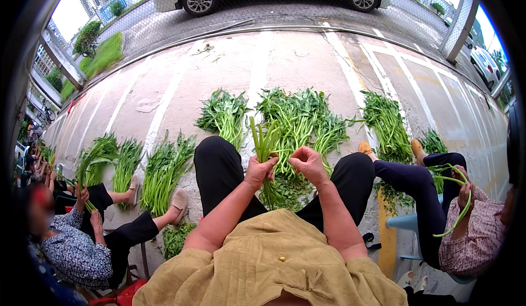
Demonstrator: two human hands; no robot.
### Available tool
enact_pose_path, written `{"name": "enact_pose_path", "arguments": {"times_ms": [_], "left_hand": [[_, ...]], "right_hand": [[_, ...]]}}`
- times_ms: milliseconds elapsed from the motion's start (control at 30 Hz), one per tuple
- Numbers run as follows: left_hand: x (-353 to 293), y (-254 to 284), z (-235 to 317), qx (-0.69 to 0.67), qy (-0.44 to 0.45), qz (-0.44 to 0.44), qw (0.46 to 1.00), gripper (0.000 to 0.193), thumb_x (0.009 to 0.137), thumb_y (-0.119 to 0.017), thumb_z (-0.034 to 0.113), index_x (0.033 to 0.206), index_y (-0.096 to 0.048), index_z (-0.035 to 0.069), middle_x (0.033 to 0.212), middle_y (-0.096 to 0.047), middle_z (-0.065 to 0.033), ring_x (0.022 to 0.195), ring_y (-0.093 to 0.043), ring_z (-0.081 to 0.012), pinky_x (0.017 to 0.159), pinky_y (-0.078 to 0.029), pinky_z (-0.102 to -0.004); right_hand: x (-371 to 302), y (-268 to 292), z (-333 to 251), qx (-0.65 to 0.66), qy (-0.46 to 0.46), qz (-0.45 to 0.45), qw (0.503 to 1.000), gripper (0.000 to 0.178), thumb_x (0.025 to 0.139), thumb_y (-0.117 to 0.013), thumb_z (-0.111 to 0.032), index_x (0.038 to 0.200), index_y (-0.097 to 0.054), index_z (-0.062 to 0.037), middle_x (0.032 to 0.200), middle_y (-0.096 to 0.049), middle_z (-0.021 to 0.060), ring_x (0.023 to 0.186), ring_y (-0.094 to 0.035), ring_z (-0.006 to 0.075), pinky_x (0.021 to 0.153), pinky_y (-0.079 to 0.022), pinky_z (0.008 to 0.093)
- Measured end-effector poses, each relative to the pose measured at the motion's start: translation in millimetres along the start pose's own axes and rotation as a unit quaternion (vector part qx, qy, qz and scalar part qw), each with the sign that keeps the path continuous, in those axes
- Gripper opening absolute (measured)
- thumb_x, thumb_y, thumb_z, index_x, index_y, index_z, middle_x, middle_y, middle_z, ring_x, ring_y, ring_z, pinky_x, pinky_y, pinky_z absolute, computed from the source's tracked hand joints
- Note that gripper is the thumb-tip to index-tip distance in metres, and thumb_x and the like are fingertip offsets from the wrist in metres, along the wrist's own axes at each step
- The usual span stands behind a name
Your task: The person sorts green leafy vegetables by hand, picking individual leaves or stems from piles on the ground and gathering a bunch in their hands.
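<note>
Item: one bunch of green stems (pixel 264 136), probably water spinach, upright between the sitter's knees, above the paving.
Left hand (pixel 259 171): closed around the bunch, thumb toward the right.
Right hand (pixel 308 164): just beside it, fingers curled toward the thumb; from where I stand, I cannot tell whether the tips meet or pinch anything.
Stock, ahead: a broad heap of greens (pixel 293 106), flanked by a smaller left-hand heap (pixel 223 114) and a right-hand heap (pixel 383 121).
Below the hands: loose leaves (pixel 296 192), near the broad heap.
Alongside: a right-hand neighbour holding a long stem (pixel 463 202), a tan shoe (pixel 418 151) beside the greens.

Hazards, in my judgement: a slackened left grip could let stems slide out; too tight a one could bruise them. Dropped pieces could mix with the loose leaves, lying so close. A shifted foot could crush the right-hand heap.
</note>
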State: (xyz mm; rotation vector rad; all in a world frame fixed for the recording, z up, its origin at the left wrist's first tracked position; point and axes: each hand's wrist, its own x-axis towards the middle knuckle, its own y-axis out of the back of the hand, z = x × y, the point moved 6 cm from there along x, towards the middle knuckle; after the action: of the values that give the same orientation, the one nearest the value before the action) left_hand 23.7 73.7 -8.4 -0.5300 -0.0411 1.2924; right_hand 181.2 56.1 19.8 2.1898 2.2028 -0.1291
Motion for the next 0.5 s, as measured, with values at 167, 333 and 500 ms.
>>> {"name": "enact_pose_path", "arguments": {"times_ms": [167, 333, 500], "left_hand": [[0, 3, 1, -0.06, 0.012, -0.012, 0.998, 0.022, 0.076, -0.065, 0.007, 0.095, -0.055, 0.001, 0.049, -0.045, -0.0003, 0.035, -0.04, -0.0093, 0.035, -0.036, -0.0248], [1, -1, -1, -0.014, 0.007, -0.043, 0.999, 0.031, 0.077, -0.064, 0.007, 0.105, -0.051, 0.001, 0.053, -0.043, -0.0003, 0.039, -0.042, -0.0102, 0.039, -0.039, -0.0262], [-1, -7, -1, -0.006, 0.01, -0.066, 0.998, 0.034, 0.077, -0.061, 0.005, 0.109, -0.05, 0.001, 0.057, -0.045, -0.0012, 0.041, -0.043, -0.0101, 0.042, -0.041, -0.0261]], "right_hand": [[-3, -16, 3, -0.185, 0.047, -0.039, 0.981, 0.019, 0.073, -0.069, -0.016, 0.072, -0.056, -0.0018, 0.065, -0.055, 0.0012, 0.058, -0.049, 0.0074, 0.05, -0.041, 0.0233], [-6, -17, -15, -0.185, 0.148, 0.021, 0.971, 0.016, 0.075, -0.065, -0.014, 0.07, -0.058, -0.0008, 0.065, -0.052, 0.0041, 0.056, -0.049, 0.0115, 0.051, -0.04, 0.0252], [-2, -14, 0, -0.035, 0.101, 0.046, 0.993, 0.009, 0.081, -0.059, -0.008, 0.086, -0.057, -0.0011, 0.074, -0.058, 0.0006, 0.059, -0.053, 0.0062, 0.053, -0.045, 0.0199]]}}
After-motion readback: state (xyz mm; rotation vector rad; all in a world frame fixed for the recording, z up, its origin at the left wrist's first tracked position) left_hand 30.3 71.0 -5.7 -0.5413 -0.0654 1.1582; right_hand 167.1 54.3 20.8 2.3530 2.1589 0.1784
